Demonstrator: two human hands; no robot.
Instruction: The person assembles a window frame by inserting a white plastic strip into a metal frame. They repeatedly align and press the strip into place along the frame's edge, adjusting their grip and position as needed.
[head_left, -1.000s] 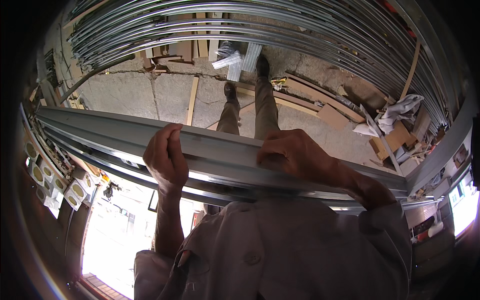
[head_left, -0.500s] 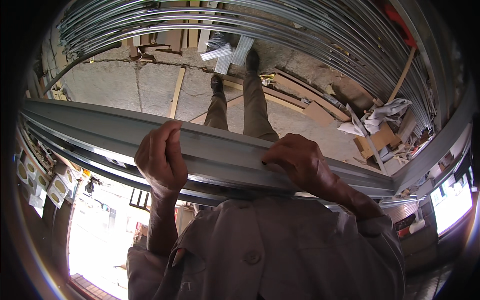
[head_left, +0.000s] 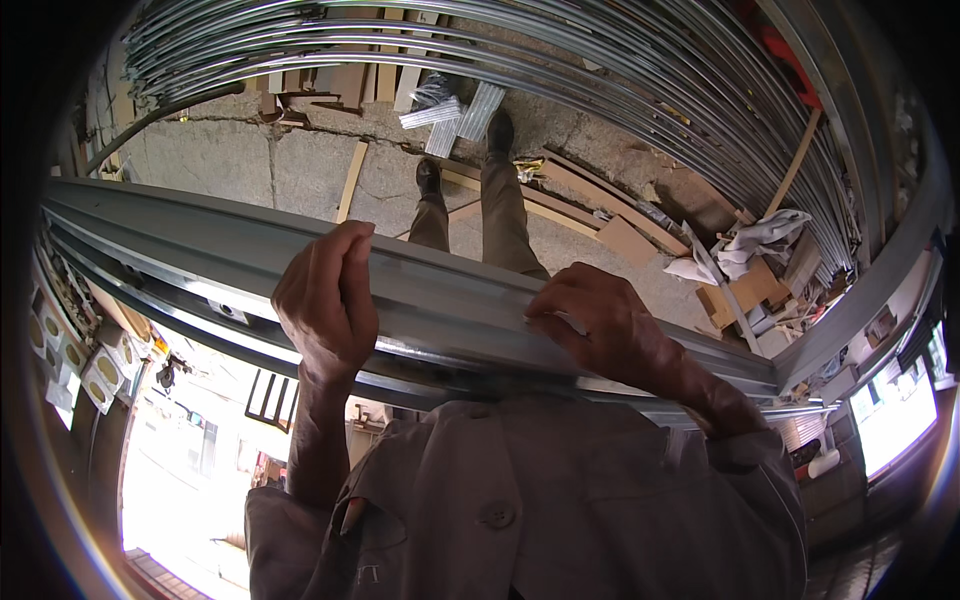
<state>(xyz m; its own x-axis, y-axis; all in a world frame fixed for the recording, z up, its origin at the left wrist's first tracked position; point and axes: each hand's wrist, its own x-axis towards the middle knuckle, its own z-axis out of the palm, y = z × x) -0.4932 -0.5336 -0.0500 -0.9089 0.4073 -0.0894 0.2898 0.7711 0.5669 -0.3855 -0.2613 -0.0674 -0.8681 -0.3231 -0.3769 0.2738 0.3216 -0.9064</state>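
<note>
A long grey metal profile [head_left: 440, 292] with lengthwise ridges stretches across in front of my body, from far left to right. My left hand [head_left: 328, 300] is closed on it left of the middle, its curled fingers and thumb at the far edge. Right of the middle, my right hand [head_left: 595, 315] bends over the same profile, thumb and fingers drawn together against it. The undersides of the fingers are hidden in both hands. Closer to my body, more long metal lengths [head_left: 225, 312] run beside the profile.
Many thin metal rods [head_left: 420, 45] lie across the far side and curve down the right. Wooden strips [head_left: 570, 190] and scraps litter the concrete floor [head_left: 215, 160] around my feet. A crumpled pale cloth [head_left: 755, 240] lies at right, near a thick metal beam [head_left: 845, 320].
The whole view has tilted slightly, and the profile's left end appears a little higher. Both hands keep nearly the same places and closed shapes on the profile.
</note>
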